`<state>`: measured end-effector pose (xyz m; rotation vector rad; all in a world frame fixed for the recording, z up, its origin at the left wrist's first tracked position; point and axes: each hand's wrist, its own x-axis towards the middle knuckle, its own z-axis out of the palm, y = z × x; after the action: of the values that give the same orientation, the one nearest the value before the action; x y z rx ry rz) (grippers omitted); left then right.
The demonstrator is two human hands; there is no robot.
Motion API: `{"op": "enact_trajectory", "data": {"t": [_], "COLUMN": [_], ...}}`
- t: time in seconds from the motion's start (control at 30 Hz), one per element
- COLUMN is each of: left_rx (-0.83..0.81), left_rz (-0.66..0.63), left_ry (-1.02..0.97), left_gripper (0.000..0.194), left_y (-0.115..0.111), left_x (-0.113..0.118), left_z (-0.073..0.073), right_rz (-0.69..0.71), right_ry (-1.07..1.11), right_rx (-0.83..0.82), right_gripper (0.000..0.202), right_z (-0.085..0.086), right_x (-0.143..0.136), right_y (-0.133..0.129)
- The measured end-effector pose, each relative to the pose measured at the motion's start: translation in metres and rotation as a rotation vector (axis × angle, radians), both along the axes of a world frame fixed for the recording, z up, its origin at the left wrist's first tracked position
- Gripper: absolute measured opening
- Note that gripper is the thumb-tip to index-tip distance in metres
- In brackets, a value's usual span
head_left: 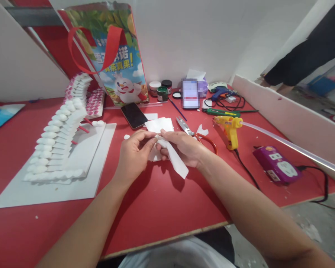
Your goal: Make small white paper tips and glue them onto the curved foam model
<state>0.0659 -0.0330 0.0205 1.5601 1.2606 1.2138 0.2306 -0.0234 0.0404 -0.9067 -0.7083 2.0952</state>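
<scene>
Both my hands meet over the middle of the red table, around a strip of white tissue (176, 160). My left hand (135, 152) pinches its upper left end between thumb and fingertips. From the other side my right hand (185, 145) grips the same strip, fingers curled beneath, and a loose end hangs toward me. Behind the hands lie flat white tissue sheets (164, 124), partly covered by my fingers. Scissors (184, 125) with orange handles rest beside my right hand, partly hidden by it. A small white ball (126, 137) sits left of my left hand.
A white stepped model (55, 145) edged with cotton-like tips stands on a white board (89, 186) at left. Right are a yellow glue gun (231, 130) and a purple box (277, 165) with cords. Behind are a phone (134, 115), paint jars (162, 93) and a bag (122, 67).
</scene>
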Motion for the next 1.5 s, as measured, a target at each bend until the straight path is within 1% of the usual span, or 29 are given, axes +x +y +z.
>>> {"op": "enact_trajectory", "data": {"t": [0.1,0.17,0.3,0.4,0.5,0.63,0.7,0.77,0.87,0.97,1.1,1.27,1.5], "left_rx": [-0.146,-0.192,-0.243,-0.274,-0.281,-0.251,-0.212,-0.174,-0.155,-0.186,-0.220,-0.192,-0.219], "left_rz": [-0.014,-0.009,-0.001,-0.005,0.003,0.017,0.023,0.025,0.016,0.010,0.014,-0.017,-0.019], "left_ry": [-0.160,-0.223,-0.265,-0.314,-0.308,-0.246,-0.199,-0.151,-0.121,-0.151,-0.206,-0.148,-0.176], "left_gripper": [0.023,0.025,0.025,0.024,0.026,0.027,0.026,0.023,0.022,0.023,0.023,0.019,0.023], "left_y": [0.0010,0.0013,0.0019,0.0025,0.0021,0.0002,-0.0004,-0.0003,0.0008,0.0021,0.0025,0.0012,0.0015], "left_x": [-0.0010,-0.0013,-0.0015,-0.0017,-0.0013,-0.0001,0.0002,0.0002,-0.0004,-0.0014,-0.0017,-0.0010,-0.0003], "left_z": [-0.0022,-0.0027,-0.0027,-0.0033,-0.0027,0.0012,0.0028,0.0033,0.0022,0.0010,0.0022,0.0044,0.0030], "right_rz": [0.000,-0.002,-0.012,-0.089,-0.160,-0.151,-0.147,-0.152,-0.131,-0.090,-0.044,-0.077,-0.147], "right_ry": [0.027,0.009,-0.101,-0.242,-0.370,-0.469,-0.471,-0.420,-0.261,-0.148,-0.076,-0.109,-0.210], "right_rx": [0.002,0.042,0.197,0.281,0.304,0.354,0.367,0.345,0.229,0.114,0.071,0.049,0.041], "right_gripper": [0.027,0.022,0.020,0.019,0.018,0.026,0.024,0.021,0.019,0.020,0.016,0.020,0.019], "right_z": [-0.0027,-0.0038,-0.0037,-0.0028,-0.0030,-0.0055,-0.0062,-0.0062,-0.0054,-0.0038,-0.0004,0.0005,0.0015], "right_x": [0.0016,0.0022,0.0006,-0.0023,-0.0043,-0.0040,-0.0035,-0.0033,-0.0025,-0.0002,0.0023,0.0005,-0.0002], "right_y": [0.0004,0.0000,-0.0029,-0.0050,-0.0050,-0.0030,-0.0029,-0.0037,-0.0050,-0.0044,-0.0028,-0.0037,-0.0033]}}
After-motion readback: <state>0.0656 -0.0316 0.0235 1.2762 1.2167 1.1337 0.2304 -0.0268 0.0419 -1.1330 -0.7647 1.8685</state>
